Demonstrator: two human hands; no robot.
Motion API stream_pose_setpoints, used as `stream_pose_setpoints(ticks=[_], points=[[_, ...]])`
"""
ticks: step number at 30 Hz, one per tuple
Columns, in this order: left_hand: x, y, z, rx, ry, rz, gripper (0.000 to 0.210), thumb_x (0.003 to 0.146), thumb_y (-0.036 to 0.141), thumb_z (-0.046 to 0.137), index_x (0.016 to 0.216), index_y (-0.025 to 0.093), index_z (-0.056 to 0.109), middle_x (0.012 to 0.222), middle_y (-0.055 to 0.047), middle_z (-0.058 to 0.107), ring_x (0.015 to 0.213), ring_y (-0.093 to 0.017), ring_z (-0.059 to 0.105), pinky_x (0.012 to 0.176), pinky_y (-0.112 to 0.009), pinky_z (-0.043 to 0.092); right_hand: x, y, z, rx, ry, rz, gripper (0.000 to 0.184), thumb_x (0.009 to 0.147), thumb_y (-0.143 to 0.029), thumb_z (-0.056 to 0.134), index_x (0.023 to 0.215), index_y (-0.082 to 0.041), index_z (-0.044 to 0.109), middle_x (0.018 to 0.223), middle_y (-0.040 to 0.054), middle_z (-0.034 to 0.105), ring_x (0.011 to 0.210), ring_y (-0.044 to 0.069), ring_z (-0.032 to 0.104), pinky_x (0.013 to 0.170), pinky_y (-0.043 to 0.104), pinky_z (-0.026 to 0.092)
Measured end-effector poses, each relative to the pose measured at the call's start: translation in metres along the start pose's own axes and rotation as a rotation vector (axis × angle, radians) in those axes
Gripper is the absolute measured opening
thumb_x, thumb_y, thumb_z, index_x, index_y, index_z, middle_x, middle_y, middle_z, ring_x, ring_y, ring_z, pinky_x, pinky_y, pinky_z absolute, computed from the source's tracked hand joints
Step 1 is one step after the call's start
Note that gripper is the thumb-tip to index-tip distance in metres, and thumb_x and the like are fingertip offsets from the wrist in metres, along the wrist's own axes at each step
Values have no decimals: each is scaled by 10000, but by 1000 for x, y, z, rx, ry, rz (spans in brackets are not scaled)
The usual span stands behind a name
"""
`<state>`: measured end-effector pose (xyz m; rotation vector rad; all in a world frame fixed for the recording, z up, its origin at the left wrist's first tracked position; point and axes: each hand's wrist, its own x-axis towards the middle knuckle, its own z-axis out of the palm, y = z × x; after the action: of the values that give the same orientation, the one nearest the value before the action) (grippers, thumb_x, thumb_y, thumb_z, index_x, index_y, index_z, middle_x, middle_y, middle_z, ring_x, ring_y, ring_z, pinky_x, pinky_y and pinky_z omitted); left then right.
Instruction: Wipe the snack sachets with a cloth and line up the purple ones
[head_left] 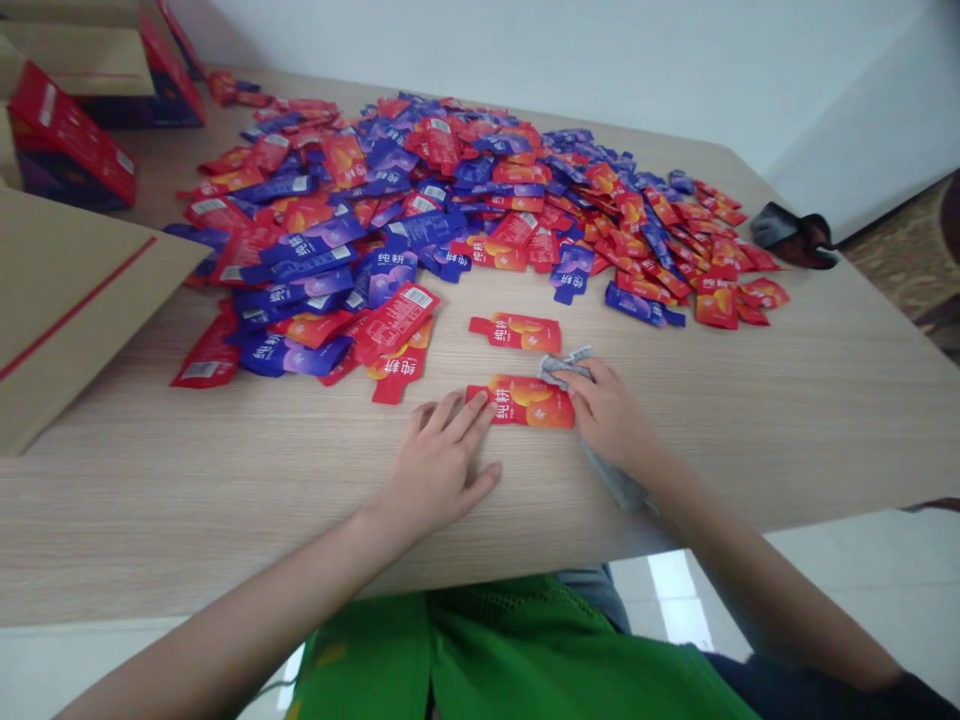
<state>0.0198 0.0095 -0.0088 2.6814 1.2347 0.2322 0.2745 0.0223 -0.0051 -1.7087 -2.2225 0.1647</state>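
A red and orange sachet (534, 402) lies flat on the table in front of me. The spread fingertips of my left hand (442, 460) rest on its left end. My right hand (611, 412) is closed around a grey cloth (616, 478). One bunched end of that cloth touches the sachet's upper right corner, while the rest trails below my palm. Just beyond lies another red and orange sachet (521, 331), apart from both hands.
A large heap of red and purple sachets (390, 260) spreads across the back of the table (750, 430). Open cardboard boxes (82, 290) stand at the left. A dark object (793, 236) sits near the right edge, and a white wall (600, 60) rises behind.
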Motion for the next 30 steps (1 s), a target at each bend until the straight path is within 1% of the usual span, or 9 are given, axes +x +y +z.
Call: stream_pose_setpoints(ticks=[3, 6, 8, 11, 16, 20, 23, 25, 30], points=[[0, 1, 0, 10, 1, 6, 618, 920, 487, 482, 1458, 187, 427, 1523, -101, 403, 1379, -337, 324, 1072, -527, 309, 12, -27, -2, 112, 94, -54, 384, 937, -136, 371, 1257, -174, 580, 1205, 132, 526, 1102, 256, 509, 948, 413, 447], [0, 1, 0, 29, -7, 9, 575, 922, 488, 475, 1381, 143, 514, 1433, -137, 501, 1364, -342, 341, 1069, -527, 310, 14, -58, 8, 43, -2, -206, 336, 943, -139, 389, 1192, -204, 606, 1226, 113, 554, 1051, 254, 512, 886, 405, 448], [1, 1, -1, 37, -9, 13, 530, 920, 470, 477, 1319, 132, 568, 1382, -147, 544, 1358, -341, 350, 1064, -518, 316, 8, -66, 17, -58, -76, -238, 294, 946, -147, 399, 1115, -205, 633, 1191, 112, 588, 981, 260, 506, 832, 410, 438], [1, 2, -1, 34, 7, 10, 526, 923, 425, 473, 1375, 160, 520, 1452, -125, 488, 1359, -335, 353, 1048, -503, 333, -6, -48, 21, -120, -91, -163, 256, 920, -124, 425, 1042, -195, 639, 1137, 117, 599, 941, 265, 491, 814, 414, 425], [3, 2, -3, 44, -1, 4, 535, 917, 381, 472, 1416, 187, 478, 1497, -100, 444, 1359, -338, 352, 1026, -503, 345, -18, 1, 4, -48, -25, 30, 280, 842, -41, 425, 993, -178, 616, 1071, 123, 575, 994, 284, 507, 862, 438, 446], [4, 3, -3, 67, -11, 10, 559, 908, 371, 477, 1432, 176, 459, 1505, -110, 433, 1368, -347, 340, 1017, -510, 345, -5, -13, 0, 57, 112, -1, 259, 879, -85, 428, 1046, -185, 597, 1084, 115, 558, 1034, 273, 512, 901, 426, 449], [3, 3, -2, 78, -23, 15, 579, 901, 355, 477, 1446, 162, 439, 1516, -112, 417, 1377, -351, 329, 1019, -517, 341, 7, -38, 9, 53, 62, -139, 294, 897, -91, 422, 1106, -187, 606, 1155, 112, 559, 1047, 263, 497, 919, 409, 441], [3, 3, -2, 76, -32, 15, 581, 891, 335, 480, 1443, 160, 440, 1517, -107, 416, 1375, -352, 332, 1016, -523, 344, 12, -43, 15, -5, 13, -147, 317, 894, -89, 426, 1125, -196, 615, 1180, 114, 564, 1040, 270, 492, 906, 416, 441], [14, -2, -13, 22, -46, 34, 483, 859, 250, 500, 1330, 167, 564, 1455, -108, 484, 1333, -322, 395, 1023, -491, 360, 8, -2, 11, 35, 46, 84, 306, 868, -80, 420, 1095, -181, 599, 1110, 125, 588, 1014, 270, 545, 891, 427, 459]])
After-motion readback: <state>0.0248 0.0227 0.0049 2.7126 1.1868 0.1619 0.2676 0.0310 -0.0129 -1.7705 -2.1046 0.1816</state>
